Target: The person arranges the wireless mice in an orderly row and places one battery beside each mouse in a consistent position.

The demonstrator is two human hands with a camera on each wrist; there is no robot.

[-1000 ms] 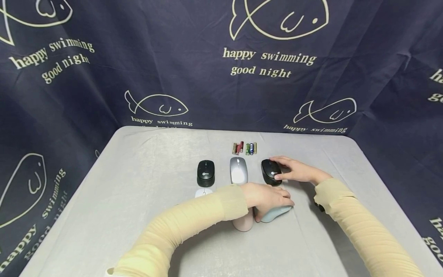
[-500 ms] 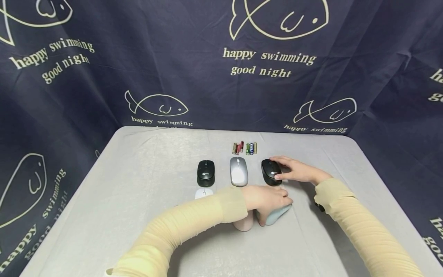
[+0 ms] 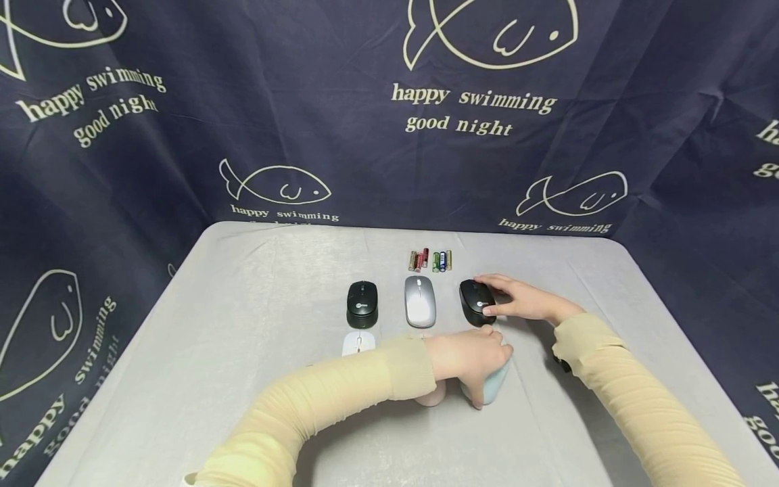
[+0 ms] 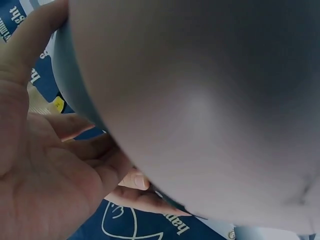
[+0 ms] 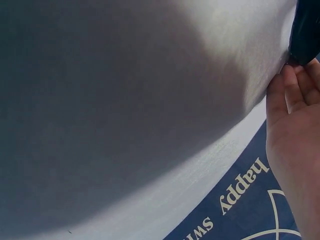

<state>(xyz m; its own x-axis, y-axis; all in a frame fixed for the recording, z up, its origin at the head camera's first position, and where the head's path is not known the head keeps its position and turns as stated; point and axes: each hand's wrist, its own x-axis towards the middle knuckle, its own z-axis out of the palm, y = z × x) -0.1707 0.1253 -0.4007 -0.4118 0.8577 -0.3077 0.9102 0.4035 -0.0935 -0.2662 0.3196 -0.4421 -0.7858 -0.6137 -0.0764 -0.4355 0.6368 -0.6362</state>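
Note:
My left hand [image 3: 475,358] grips a light blue computer mouse [image 3: 496,384] from above, thumb on the near side and fingers on the far side. Most of that mouse is hidden under the palm; in the left wrist view its blue side [image 4: 72,75] shows between thumb and fingers. Farther back, my right hand [image 3: 520,299] holds a black mouse [image 3: 473,294] by its right side. The right wrist view shows fingertips at the edge of this black mouse [image 5: 306,35]. A pink mouse [image 3: 432,395] lies beneath my left wrist, mostly covered.
A silver mouse [image 3: 420,304] and another black mouse [image 3: 362,304] stand in the back row. A white mouse [image 3: 358,341] lies partly behind my left sleeve. Batteries [image 3: 442,262] in two small groups lie behind them. A dark printed curtain [image 3: 389,169] surrounds the table [image 3: 274,291].
The light blue mouse has been turned by my left hand, from slanting sideways to pointing more away from me. My right hand and the black mouse have stayed put.

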